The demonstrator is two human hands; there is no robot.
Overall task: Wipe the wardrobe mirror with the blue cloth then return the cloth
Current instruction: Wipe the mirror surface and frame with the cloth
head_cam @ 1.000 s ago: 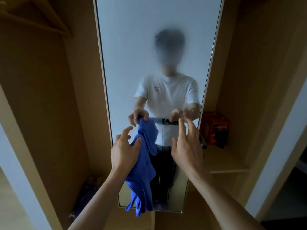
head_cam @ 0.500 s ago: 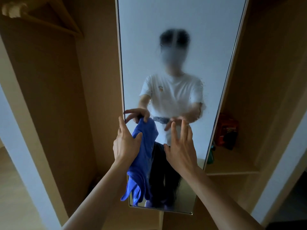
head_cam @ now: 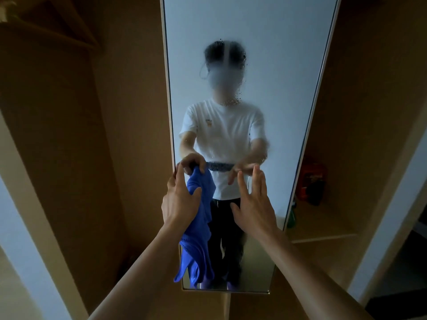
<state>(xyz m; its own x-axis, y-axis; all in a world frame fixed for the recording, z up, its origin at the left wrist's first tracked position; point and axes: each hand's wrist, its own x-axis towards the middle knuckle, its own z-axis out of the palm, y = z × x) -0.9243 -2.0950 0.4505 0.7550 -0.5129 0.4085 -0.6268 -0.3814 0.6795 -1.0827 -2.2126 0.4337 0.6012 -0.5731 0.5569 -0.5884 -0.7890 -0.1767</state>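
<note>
Left hand [head_cam: 180, 204] pinching top of soft blue cloth [head_cam: 198, 229] at left edge of tall foggy wardrobe mirror [head_cam: 277, 65], rest hanging down, likely getting ready for wiping; right hand [head_cam: 253, 204] reaching toward mirror, fingers spread, holding nothing, maybe for steadying.

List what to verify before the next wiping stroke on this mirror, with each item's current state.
1. Blue cloth gripped: ok, the left hand holds it near its top; the rest hangs.
2. Cloth on mirror: ok, its top meets its reflection by the left edge.
3. Right hand free: ok, open, holding nothing.
4. Right hand touching the glass: cannot tell.
5. Glass clean: not ok, droplets and haze sit on the upper part.
</note>
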